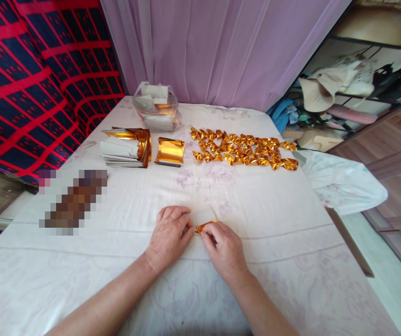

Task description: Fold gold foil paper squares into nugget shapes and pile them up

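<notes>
Gold-faced paper sheet (203,216), pale back uppermost, lies on the tabletop (266,200), on the person's side of the flat gold stack (170,151) and a little to its right. One edge of the sheet is turned over, showing gold. Right hand (225,243): thumb and forefinger pinched on the gold fold. Left hand (172,228): fingers bent and close together at the sheet's left edge; cannot tell whether they grip it or only press it down.

Landmark for all positions: the flat gold stack. Just left of it, a fanned bundle of sheets (127,149), pale faces and gold edges visible. Behind it and slightly left, a clear plastic bag (156,109) containing more pale and gold sheets. To its right, crumpled-looking folded gold pieces (247,149) in rough rows, many touching; exact count not legible. Nearer the person and to its left, a pixelated patch (76,200), content unreadable. Beyond it, past the tabletop's far edge, a purple curtain (203,51).
</notes>
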